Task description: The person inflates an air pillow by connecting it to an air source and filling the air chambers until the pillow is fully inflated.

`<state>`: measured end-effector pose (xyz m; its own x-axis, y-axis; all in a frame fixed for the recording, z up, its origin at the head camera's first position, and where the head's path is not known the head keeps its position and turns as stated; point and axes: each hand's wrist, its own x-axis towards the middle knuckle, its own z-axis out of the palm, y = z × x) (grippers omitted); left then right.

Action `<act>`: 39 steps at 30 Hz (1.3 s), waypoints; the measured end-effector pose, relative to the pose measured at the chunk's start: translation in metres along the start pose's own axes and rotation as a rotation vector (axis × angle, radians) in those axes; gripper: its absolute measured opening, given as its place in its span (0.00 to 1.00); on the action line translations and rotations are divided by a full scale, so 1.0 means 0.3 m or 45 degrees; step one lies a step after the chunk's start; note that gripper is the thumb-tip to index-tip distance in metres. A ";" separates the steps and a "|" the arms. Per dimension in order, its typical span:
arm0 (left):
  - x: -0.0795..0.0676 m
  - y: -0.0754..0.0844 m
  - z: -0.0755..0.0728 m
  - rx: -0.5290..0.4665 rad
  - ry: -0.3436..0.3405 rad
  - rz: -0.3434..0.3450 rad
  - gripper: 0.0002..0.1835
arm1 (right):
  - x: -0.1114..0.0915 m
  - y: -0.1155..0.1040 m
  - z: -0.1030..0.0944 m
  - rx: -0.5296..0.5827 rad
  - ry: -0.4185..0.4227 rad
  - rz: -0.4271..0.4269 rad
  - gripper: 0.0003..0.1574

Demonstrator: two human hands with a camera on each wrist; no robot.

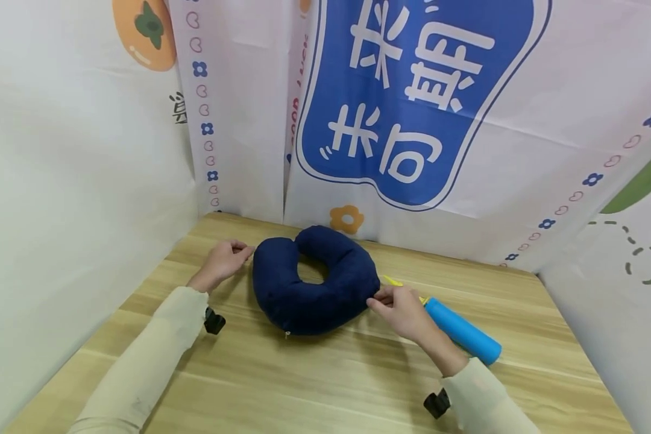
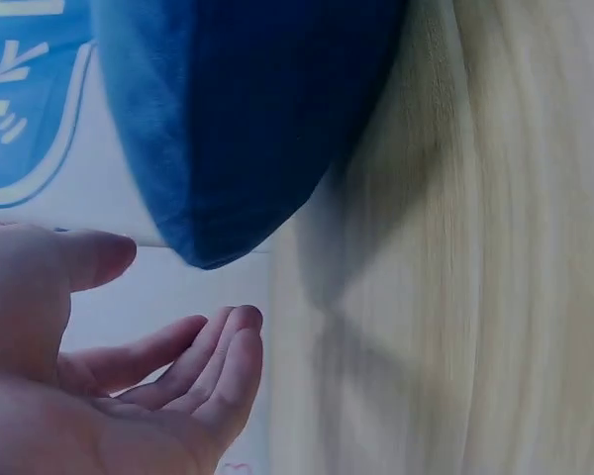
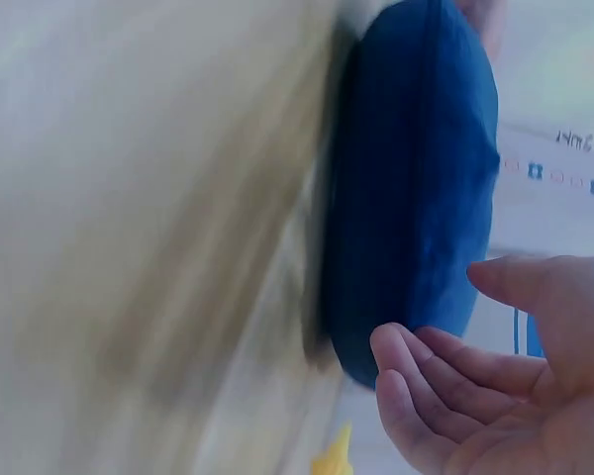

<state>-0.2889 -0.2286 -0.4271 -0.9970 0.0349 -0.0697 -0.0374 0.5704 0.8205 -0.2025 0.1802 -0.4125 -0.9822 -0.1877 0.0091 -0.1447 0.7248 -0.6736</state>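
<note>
A navy-blue U-shaped neck pillow [image 1: 317, 304] lies on the wooden table, its gap toward the back wall and a small zipper pull [image 1: 287, 333] at its front edge. My left hand [image 1: 225, 260] is beside the pillow's left end, thumb and fingers parted; in the left wrist view a gap shows between the fingertips [image 2: 244, 319] and the pillow [image 2: 247, 129]. At the right side is my right hand [image 1: 401, 310], its fingers loosely bent. In the right wrist view its fingertips [image 3: 388, 341] overlap the pillow's edge [image 3: 406, 198], with thumb and fingers apart.
A blue cylinder [image 1: 463, 331] with a yellow pointed end [image 1: 393, 281] lies on the table [image 1: 304, 386] to the right, partly behind my right forearm. Printed white sheets [image 1: 249, 120] line the back and sides. A small black device [image 1: 214, 321] is at my left cuff.
</note>
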 end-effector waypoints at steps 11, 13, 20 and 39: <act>-0.020 -0.002 0.031 -0.134 -0.055 0.029 0.27 | 0.038 -0.012 0.026 -0.008 0.027 0.023 0.25; -0.063 0.008 0.019 -0.118 -0.091 0.049 0.26 | 0.061 -0.006 0.016 -0.009 0.031 0.031 0.28; -0.198 0.038 0.007 -0.009 -0.238 0.136 0.19 | 0.138 0.025 -0.021 -0.035 0.083 0.038 0.29; -0.086 0.012 0.013 0.101 -0.070 0.115 0.23 | -0.049 -0.031 0.016 0.017 -0.107 -0.068 0.19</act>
<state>-0.2630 -0.2244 -0.4245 -0.9907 0.1327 -0.0307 0.0597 0.6259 0.7776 -0.1862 0.1729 -0.4098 -0.9595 -0.2812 -0.0166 -0.1944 0.7035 -0.6836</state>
